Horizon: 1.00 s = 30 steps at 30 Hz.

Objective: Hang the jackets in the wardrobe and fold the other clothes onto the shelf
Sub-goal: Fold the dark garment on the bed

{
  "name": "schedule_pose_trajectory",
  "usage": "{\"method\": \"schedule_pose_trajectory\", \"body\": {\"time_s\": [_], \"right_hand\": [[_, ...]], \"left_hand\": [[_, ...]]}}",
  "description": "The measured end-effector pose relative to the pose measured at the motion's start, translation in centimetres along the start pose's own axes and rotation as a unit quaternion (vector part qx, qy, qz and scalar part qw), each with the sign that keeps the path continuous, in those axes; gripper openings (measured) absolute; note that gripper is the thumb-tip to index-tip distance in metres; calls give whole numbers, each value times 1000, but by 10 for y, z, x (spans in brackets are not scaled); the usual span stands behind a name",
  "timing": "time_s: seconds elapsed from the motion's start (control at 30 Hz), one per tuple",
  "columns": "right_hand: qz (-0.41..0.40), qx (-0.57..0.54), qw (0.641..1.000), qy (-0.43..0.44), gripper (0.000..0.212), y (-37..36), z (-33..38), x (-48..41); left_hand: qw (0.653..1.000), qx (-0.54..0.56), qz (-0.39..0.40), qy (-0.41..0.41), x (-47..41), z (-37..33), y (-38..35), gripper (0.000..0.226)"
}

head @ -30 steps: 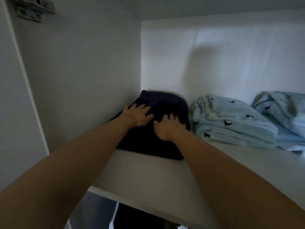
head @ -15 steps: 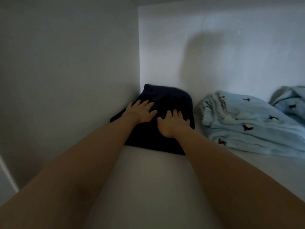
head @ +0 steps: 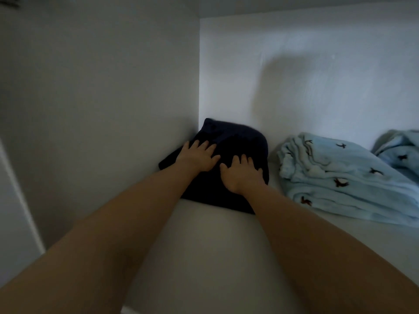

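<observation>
We have both hands laid flat on a folded dark navy garment [head: 240, 141], which sits on the white shelf [head: 204, 245] in its far left corner. The garment's left edge lies against the wardrobe's side wall [head: 102, 109], and its far end reaches the back wall [head: 317, 75].

Our left hand [head: 196, 156] rests on the left part of the bundle, palm down, with the fingers straight and slightly fanned and gripping nothing. Our right hand [head: 241, 173] rests just beside it on the right part. It is also palm down with the fingers extended, and its thumb nearly meets the left thumb. Both bare forearms stretch from the near edge across the shelf.

To the right of the navy garment, apart from it, lies a folded pale blue fleece piece [head: 340, 177] scattered with small dark figures. A second pale blue piece [head: 399, 152] with the same print sits farther right, against the back wall, partly cut off by the edge of the view. The light is dim, so we cannot make out the navy fabric's folds.
</observation>
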State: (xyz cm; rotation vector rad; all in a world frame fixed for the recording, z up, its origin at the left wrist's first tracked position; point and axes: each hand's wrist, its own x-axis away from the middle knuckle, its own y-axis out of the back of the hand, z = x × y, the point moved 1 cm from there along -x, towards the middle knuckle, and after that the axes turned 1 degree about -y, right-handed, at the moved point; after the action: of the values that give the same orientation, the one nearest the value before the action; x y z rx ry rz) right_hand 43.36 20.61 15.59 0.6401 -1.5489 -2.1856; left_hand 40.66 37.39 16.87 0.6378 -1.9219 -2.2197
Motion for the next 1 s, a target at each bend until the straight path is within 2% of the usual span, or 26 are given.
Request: {"method": "schedule_pose_trajectory", "body": {"time_s": [0.13, 0.23, 0.4, 0.47, 0.57, 0.67, 0.8, 0.9, 1.0], "right_hand": [[27, -14, 999, 31, 71, 20, -6, 15], [-7, -29, 997, 67, 54, 46, -15, 40], [-47, -40, 997, 53, 30, 90, -35, 105], [-67, -43, 996, 39, 29, 106, -49, 135], [-66, -52, 996, 20, 32, 124, -71, 185], [-74, -72, 995, -17, 30, 137, -94, 235], [-148, -23, 988, -44, 31, 146, -131, 303], [-197, -19, 973, -117, 39, 147, -149, 362], [-229, -24, 948, -222, 42, 137, -157, 425]], "left_hand": [[1000, 9, -8, 24, 33, -12, 34, 55], [997, 62, 1, 44, 61, -30, 71, 35], [996, 69, 10, -47, 116, -81, 113, 32], [995, 78, 24, -64, 143, -100, 120, 32], [990, 101, -15, -93, 189, -123, 128, 33], [984, 131, -33, -112, 235, -152, 131, 34], [969, 201, -55, -135, 286, -203, 129, 35], [944, 260, -69, -194, 316, -239, 126, 38], [904, 310, -94, -280, 344, -268, 120, 42]]}}
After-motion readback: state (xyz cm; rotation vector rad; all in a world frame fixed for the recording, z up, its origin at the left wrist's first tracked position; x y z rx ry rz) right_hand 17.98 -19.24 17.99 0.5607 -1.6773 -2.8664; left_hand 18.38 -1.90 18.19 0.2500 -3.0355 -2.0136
